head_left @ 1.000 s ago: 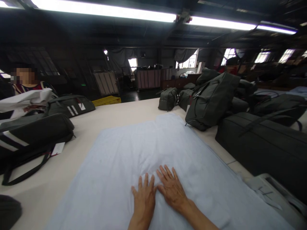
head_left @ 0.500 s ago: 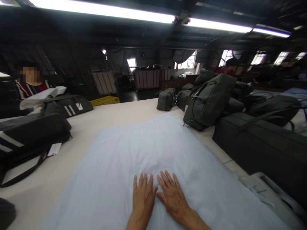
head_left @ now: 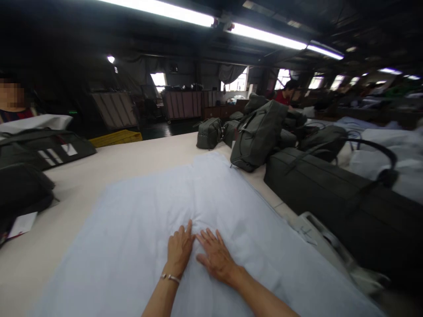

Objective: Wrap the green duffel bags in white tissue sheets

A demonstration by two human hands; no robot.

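Over the near middle of the pale blue sheet (head_left: 139, 220), I see both bare hands laid palm down. The left hand (head_left: 180, 248) points its index finger forward with the other fingers bent; I can't tell whether it pinches any cloth. The right hand (head_left: 216, 257), just beside it, is spread wide and holds nothing. The sheet lies beneath both, creased around the fingertips and reaching well past them toward its far edge. Beyond its left edge I have a broad strip of pale table (head_left: 155, 152) before the dark bag (head_left: 20, 185) and its white tag (head_left: 23, 224). My right side is tighter: a grey plastic case (head_left: 315, 231) sits close against the sheet's edge, with a long dark bag (head_left: 317, 189) behind it and an upright bag (head_left: 261, 136) farther up.
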